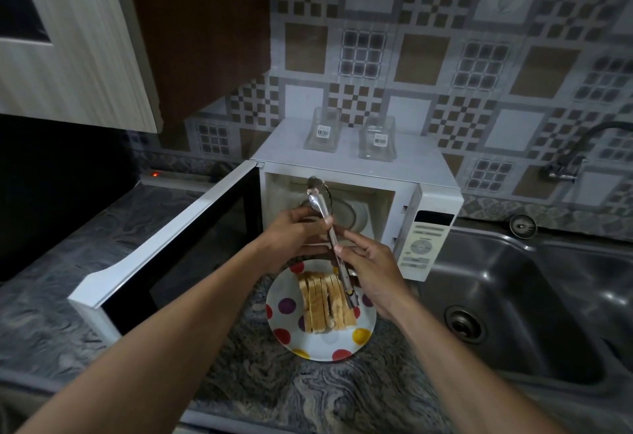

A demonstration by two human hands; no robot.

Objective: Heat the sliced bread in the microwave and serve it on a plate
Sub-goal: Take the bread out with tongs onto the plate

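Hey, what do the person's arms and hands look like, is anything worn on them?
Both are bare. The left forearm and right forearm show no sleeves as far as the frame reaches. The left hand and right hand wear no gloves, and no watch, bracelet or ring shows.

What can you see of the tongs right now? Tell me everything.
The tongs are silvery metal, with two long arms, scalloped tips that look closed together and a small yellow piece near the back end. They are held tilted in the air, tips up toward the open microwave, back end over the bread slices on the spotted plate. The left hand grips the middle; the right hand pinches the arms lower down.
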